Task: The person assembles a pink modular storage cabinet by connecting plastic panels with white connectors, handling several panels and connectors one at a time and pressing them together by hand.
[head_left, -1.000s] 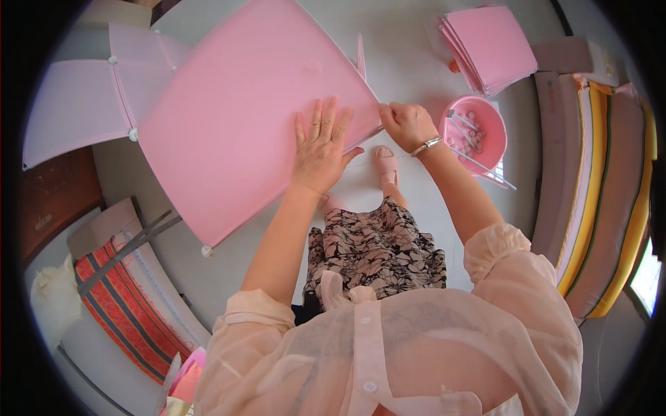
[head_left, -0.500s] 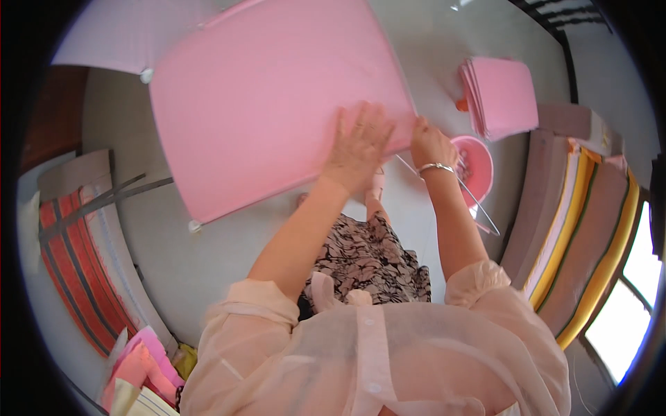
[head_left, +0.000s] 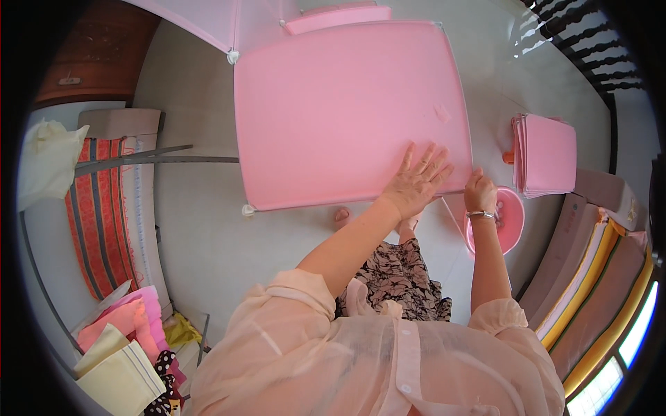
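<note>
A large pink panel with a thin rim lies level in front of me, forming the top of a frame-like piece. White corner connectors sit at its near left and far left corners. My left hand rests flat on the panel near its right front edge, fingers spread and holding nothing. At the near right corner, my right hand is closed in a fist-like grip; its fingers hide what is inside and the corner itself. A thin rod slants down from below the panel's front edge.
Right of my hand stands a pink bucket with small pale pieces inside. Behind it is a stack of pink panels. A cushioned bench lines the right; another with a red striped cover lines the left. Dark bars jut near the panel.
The view has shifted, so the panel, bucket and benches sit differently in the picture. My left hand stays flat on the panel, and my right hand stays closed at the corner.
</note>
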Action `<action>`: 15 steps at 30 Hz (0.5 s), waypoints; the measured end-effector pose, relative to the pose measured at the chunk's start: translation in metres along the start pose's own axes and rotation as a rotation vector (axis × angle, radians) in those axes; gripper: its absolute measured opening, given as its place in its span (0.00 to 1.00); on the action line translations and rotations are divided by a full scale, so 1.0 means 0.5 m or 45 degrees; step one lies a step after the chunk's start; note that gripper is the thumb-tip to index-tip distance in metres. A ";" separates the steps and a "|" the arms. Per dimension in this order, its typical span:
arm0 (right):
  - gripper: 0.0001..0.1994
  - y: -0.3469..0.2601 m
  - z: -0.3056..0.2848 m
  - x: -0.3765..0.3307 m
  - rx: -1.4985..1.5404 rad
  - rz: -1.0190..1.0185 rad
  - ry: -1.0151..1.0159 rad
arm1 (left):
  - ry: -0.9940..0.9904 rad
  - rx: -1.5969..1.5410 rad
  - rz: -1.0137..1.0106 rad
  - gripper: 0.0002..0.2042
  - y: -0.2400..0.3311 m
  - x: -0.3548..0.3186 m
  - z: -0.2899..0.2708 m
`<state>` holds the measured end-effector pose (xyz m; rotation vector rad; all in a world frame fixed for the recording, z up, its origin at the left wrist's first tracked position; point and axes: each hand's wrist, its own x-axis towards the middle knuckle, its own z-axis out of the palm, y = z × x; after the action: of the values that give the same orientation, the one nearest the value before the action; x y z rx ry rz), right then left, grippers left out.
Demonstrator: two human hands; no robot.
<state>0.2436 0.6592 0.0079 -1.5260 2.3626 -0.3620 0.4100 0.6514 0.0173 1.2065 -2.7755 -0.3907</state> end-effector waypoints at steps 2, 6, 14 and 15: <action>0.23 -0.006 0.003 0.026 0.022 -0.019 -0.010 | 0.036 -0.038 0.014 0.29 -0.018 0.018 -0.007; 0.22 -0.046 0.009 0.081 0.047 -0.070 0.034 | 0.092 -0.074 -0.003 0.28 -0.055 0.050 -0.033; 0.23 0.000 -0.061 -0.011 -0.032 0.010 -0.007 | 0.099 -0.254 0.002 0.28 0.034 -0.010 -0.073; 0.23 0.000 -0.067 -0.028 -0.034 0.056 0.003 | 0.016 -0.330 -0.020 0.27 0.043 -0.031 -0.093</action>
<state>0.2363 0.6734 0.0404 -1.4832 2.4079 -0.3240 0.4142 0.6677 0.0680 1.1641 -2.6040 -0.7156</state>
